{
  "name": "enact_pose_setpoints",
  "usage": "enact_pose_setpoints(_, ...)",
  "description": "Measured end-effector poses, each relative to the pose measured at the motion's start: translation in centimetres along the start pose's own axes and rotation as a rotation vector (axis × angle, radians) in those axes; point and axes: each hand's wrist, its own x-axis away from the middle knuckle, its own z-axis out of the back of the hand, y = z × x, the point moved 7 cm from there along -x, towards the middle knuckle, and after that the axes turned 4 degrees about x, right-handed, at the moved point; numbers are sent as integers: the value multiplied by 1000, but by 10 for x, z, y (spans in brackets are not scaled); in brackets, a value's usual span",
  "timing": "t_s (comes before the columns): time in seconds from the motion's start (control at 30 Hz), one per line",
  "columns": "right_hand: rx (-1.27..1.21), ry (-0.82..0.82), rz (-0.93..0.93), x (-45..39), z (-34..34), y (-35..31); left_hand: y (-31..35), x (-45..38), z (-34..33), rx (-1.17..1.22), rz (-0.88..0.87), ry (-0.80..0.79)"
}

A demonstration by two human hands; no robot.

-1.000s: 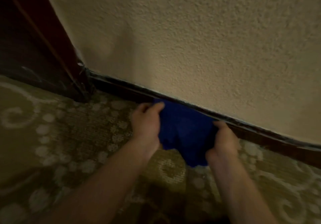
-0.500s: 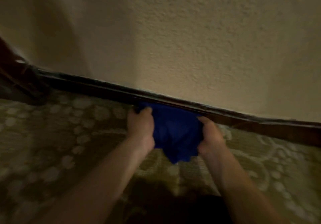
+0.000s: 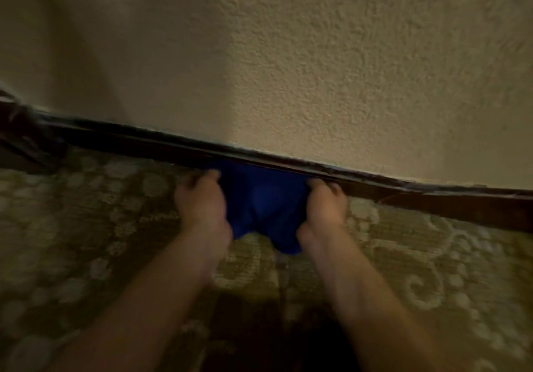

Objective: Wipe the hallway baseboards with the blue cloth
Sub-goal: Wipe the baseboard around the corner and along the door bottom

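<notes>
Both hands hold the blue cloth (image 3: 264,198) against the dark baseboard (image 3: 432,198), at the far edge of the carpet (image 3: 86,227). The left hand (image 3: 202,201) grips its left side, the right hand (image 3: 324,204) its right side, fingers curled; the picture is blurry, so I think so. The baseboard runs long from left to right, dipping toward the right. Both hands are about equally near it. The wall (image 3: 317,54) rises above.
</notes>
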Motion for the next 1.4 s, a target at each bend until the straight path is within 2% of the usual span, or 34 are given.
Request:
enact_pose_setpoints(0.13,35,-189,-122,35,-70,33,59,-31,49,24,-29,33)
enact_pose_setpoints(0.23,62,-322,-208,59,-118,54,105,-42,82,-20,-150,183)
enact_pose_setpoints(0.3,139,-394,-263,82,-154,68,132,-48,95,2,-197,220)
enact_pose_setpoints(0.43,127,-367,-320,101,-183,88,148,-39,103,-15,-246,291)
enact_pose_setpoints(0.63,126,-377,-328,97,-173,82,140,-43,94,58,-70,223)
enact_pose_setpoints(0.73,49,-413,-307,114,-184,71,149,-28,89,141,15,103)
enact_pose_setpoints(0.83,-96,-492,-220,131,-188,62,152,-30,89,250,11,-17)
enact_pose_setpoints(0.93,17,-466,-82,132,-184,60,144,-31,110,278,-38,52)
enact_pose_setpoints(1.0,148,-438,-46,132,-178,69,140,-23,137,186,-103,179)
enact_pose_setpoints(1.13,338,-434,-233,144,-185,102,147,-13,200,-1,-161,342)
enact_pose_setpoints(1.23,288,-496,-281,160,-231,120,167,-34,225,24,-157,306)
enact_pose_setpoints(1.4,322,-432,-102,177,-266,119,176,-56,222,36,-175,229)
